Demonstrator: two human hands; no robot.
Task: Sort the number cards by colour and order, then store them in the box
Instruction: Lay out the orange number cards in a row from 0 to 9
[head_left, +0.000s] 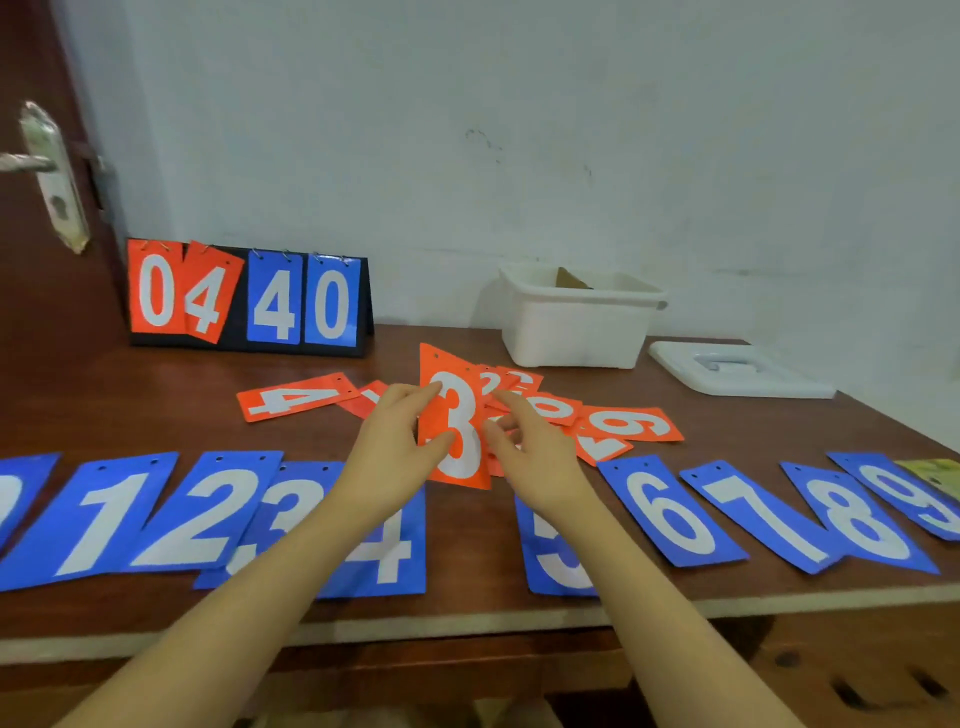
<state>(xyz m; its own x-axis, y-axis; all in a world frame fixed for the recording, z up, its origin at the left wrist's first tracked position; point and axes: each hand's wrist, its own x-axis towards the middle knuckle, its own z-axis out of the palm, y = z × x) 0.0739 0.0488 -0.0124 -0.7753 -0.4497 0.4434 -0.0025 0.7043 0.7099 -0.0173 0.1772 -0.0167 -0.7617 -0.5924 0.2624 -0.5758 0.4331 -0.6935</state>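
Blue number cards (670, 514) lie in a row from 0 to 9 along the table's front edge. Behind them is a loose heap of orange cards (623, 423), with an orange 4 (291, 401) lying off to its left. My left hand (395, 441) pinches the orange 3 card (457, 415) by its left edge and holds it upright above the heap. My right hand (535, 447) is just right of that card, fingers curled, touching orange cards underneath; what it grips is not clear. The white box (576, 332) stands open at the back.
A flip scoreboard (249, 299) showing 04 and 40 stands at the back left. The box's white lid (737, 371) lies to the right of the box. A wall runs behind the table, a door with a handle (47, 171) at far left.
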